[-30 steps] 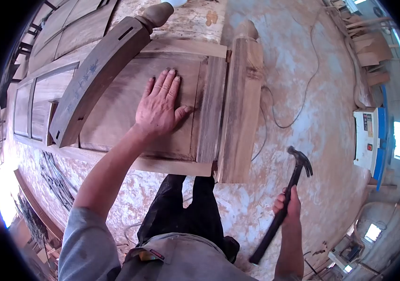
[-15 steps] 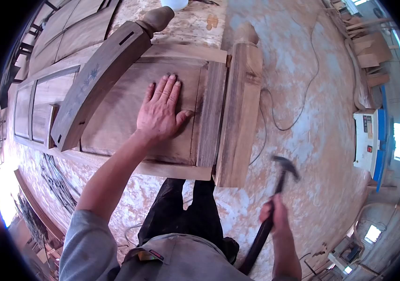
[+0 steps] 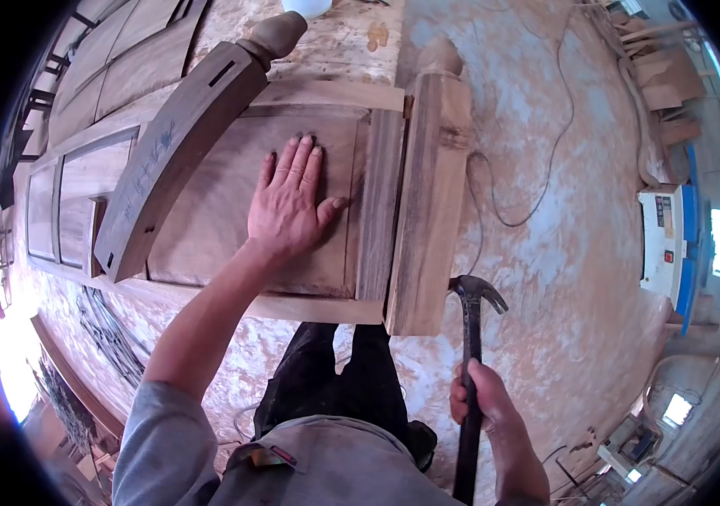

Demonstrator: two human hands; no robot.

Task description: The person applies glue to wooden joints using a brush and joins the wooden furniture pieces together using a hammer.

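We see our right grip (image 3: 485,398) wrapped around the handle of a claw hammer (image 3: 472,337), fingers curled in and thumb along the shaft, while our left grip (image 3: 285,207) lies flat, palm down and fingers a little spread, on a framed wooden panel (image 3: 199,223). The square wooden post (image 3: 430,202) lies ahead and to the left of the right grip, and to the right of the left grip, between the two. Its long axis runs away from us along the panel's end, its near end closest to the right grip. By the hammer the right hand is the nearer: the striking face sits right at the post's outer side, near that end, though we cannot tell whether it touches. A narrow dark seam parts the post from the panel's end stile (image 3: 377,202), just right of the left thumb. The post looks bare and unfinished, greyish brown toward the stile and paler outward, with a dark patch beyond its middle and a rounded finial (image 3: 440,57) at the far end. Left of the left grip, a second post (image 3: 178,160), slotted and marked with handwriting, lies aslant over the panel.
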